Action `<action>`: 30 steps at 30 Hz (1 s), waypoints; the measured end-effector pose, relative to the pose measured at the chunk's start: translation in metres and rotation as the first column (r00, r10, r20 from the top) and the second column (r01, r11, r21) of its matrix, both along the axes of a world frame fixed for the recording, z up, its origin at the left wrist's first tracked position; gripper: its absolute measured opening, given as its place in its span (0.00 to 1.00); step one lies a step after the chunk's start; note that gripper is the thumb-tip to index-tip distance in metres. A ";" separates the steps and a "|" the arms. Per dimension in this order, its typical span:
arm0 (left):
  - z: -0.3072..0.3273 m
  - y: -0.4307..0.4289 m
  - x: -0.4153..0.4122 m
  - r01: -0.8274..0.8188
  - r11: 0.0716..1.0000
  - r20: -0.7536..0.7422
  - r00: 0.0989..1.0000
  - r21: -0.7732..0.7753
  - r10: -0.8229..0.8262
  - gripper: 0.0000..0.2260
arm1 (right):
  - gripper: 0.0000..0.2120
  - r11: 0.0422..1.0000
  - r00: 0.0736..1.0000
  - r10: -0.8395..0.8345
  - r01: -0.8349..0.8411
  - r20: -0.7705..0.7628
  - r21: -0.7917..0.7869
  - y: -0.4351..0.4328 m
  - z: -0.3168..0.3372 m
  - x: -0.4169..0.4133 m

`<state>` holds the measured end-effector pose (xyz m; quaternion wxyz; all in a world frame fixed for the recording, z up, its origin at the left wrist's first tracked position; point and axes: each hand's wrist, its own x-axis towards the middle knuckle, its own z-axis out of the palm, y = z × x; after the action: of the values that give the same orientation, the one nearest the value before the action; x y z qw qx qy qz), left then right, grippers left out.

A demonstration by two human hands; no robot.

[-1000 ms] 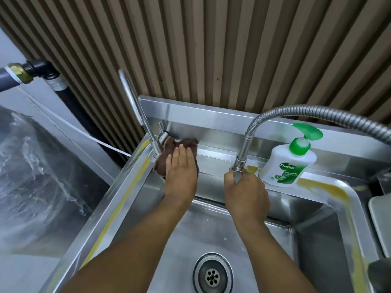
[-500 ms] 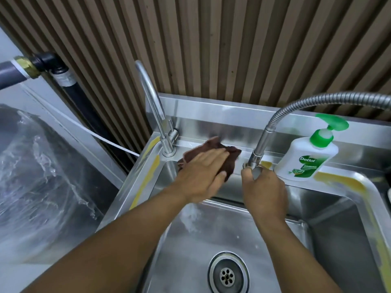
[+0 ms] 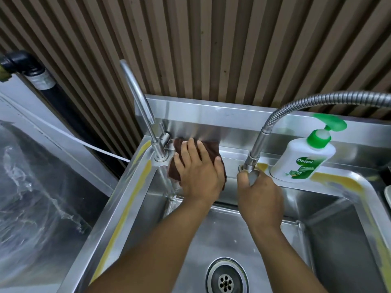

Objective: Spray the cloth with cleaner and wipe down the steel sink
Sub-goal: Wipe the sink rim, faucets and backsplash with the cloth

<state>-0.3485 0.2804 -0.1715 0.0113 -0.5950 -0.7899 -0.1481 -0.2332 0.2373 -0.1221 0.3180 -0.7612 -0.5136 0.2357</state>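
My left hand (image 3: 198, 170) lies flat, fingers spread, pressing a brown cloth (image 3: 213, 148) against the back ledge of the steel sink (image 3: 131, 195), just right of the slim steel tap (image 3: 148, 123). The cloth shows above and beside my fingers; most of it is under my palm. My right hand (image 3: 259, 199) is closed around the lever at the base of the flexible hose faucet (image 3: 254, 151). The sink basin and its drain (image 3: 226, 280) are below my forearms. No spray bottle is in view.
A white Dettol pump bottle (image 3: 302, 159) with a green top stands on the ledge right of the hose faucet. A slatted wood wall (image 3: 211, 49) rises behind the sink. Plastic-wrapped equipment (image 3: 31, 197) and a black pipe (image 3: 48, 89) are at the left.
My left hand slid the cloth right toward the hose faucet, then back left against the slim tap. My right hand stayed on the faucet lever. The camera shifted.
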 end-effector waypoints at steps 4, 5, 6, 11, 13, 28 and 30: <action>-0.002 -0.001 0.020 0.131 0.990 -0.031 0.991 0.045 -0.129 0.30 | 0.12 1.000 1.000 0.016 -0.016 -0.001 0.014 0.000 -0.001 0.001; -0.005 -0.004 0.022 0.207 0.977 -0.045 0.978 0.055 -0.205 0.28 | 0.12 1.000 1.000 0.017 -0.017 -0.004 0.016 0.000 -0.001 0.000; -0.007 -0.007 0.020 0.280 0.958 -0.063 0.959 0.062 -0.277 0.27 | 0.12 1.000 1.000 0.016 -0.016 -0.007 0.018 0.000 -0.001 0.000; -0.021 -0.018 -0.018 0.450 0.891 -0.164 0.885 0.063 -0.436 0.28 | 0.06 1.000 1.000 0.019 -0.018 -0.017 0.010 -0.001 0.002 0.000; -0.020 -0.020 -0.034 0.366 0.930 -0.175 0.917 0.019 -0.358 0.32 | 0.07 1.000 1.000 0.013 -0.012 -0.021 0.006 -0.001 0.002 0.001; -0.008 -0.007 0.035 0.210 0.978 -0.076 0.975 0.009 -0.209 0.30 | 0.19 1.000 1.000 -0.005 0.005 0.000 0.007 0.001 -0.006 0.000; -0.014 -0.014 0.020 0.416 0.909 -0.118 0.904 0.026 -0.410 0.29 | 0.17 1.000 1.000 0.001 -0.001 0.005 -0.006 0.002 -0.005 0.000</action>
<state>-0.3287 0.2666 -0.1855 0.0381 -0.7555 -0.6401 -0.1341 -0.2330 0.2389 -0.1271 0.3143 -0.7624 -0.5143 0.2357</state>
